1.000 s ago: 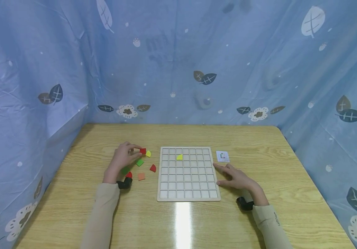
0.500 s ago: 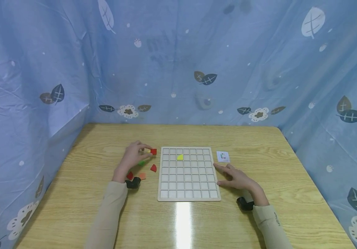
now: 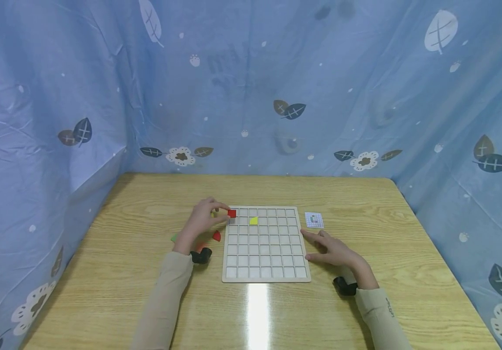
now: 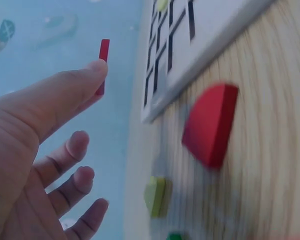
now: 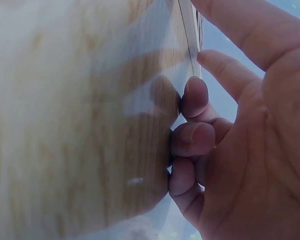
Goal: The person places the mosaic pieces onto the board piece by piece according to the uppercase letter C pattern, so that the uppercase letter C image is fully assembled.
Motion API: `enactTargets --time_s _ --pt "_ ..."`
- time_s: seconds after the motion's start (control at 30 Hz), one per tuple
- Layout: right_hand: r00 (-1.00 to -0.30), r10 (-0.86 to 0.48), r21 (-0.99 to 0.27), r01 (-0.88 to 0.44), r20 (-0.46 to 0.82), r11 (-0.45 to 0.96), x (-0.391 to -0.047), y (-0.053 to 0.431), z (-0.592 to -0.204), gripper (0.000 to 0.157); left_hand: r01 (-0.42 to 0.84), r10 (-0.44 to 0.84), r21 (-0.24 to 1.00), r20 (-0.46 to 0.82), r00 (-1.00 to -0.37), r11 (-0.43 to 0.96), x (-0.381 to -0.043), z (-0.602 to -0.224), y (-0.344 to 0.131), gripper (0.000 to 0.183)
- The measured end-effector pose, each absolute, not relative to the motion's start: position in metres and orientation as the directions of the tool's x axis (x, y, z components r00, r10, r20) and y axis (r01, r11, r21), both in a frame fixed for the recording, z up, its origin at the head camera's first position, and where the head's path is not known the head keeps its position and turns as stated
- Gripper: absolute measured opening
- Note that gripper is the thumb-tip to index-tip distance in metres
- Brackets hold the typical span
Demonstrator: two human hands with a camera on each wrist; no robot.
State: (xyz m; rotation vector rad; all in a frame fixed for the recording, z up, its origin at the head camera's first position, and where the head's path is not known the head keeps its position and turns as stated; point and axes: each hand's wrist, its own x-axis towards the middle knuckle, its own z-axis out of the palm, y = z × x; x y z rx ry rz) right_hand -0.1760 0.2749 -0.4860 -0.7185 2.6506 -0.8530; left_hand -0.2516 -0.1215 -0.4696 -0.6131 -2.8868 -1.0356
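Observation:
My left hand [image 3: 204,218] pinches a flat red square tile [image 3: 232,213] between thumb and index finger, above the top-left corner of a white grid board [image 3: 254,250]. In the left wrist view the tile [image 4: 104,49] stands edge-on at the fingertips, the other fingers loosely bent. A yellow quarter-circle piece [image 3: 253,220] lies in a cell of the board's second row. My right hand [image 3: 331,250] rests at the board's right edge, thumb and index finger stretched out and touching it. Its other fingers bend against the table in the right wrist view.
Left of the board lies a red quarter-circle piece [image 4: 210,125]; a yellow piece [image 4: 155,196] and a green piece [image 4: 175,236] are near it. My left arm partly hides an orange piece [image 3: 200,247]. A small printed grid card [image 3: 314,219] lies right of the board.
My left hand has carried the red square tile rightward from among the loose pieces to the board's top-left corner. My right hand has stayed in place.

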Motion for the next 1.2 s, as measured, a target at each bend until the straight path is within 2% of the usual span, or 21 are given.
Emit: enactTargets --time_s 0.33,1.2 --pt "-0.841 -0.532 -0.603 -0.374 -0.099 0.704 -0.177 0.275 -0.488 0.070 0.352 0.381 0.652 0.104 -0.919 0.672 -0.252 -0.465 -0.097 0.029" --pt "-0.838 -0.539 -0.616 -0.378 -0.091 0.691 -0.176 0.275 -0.488 0.070 0.355 0.399 0.580 0.056 -0.915 0.733 -0.258 -0.478 -0.047 0.023"
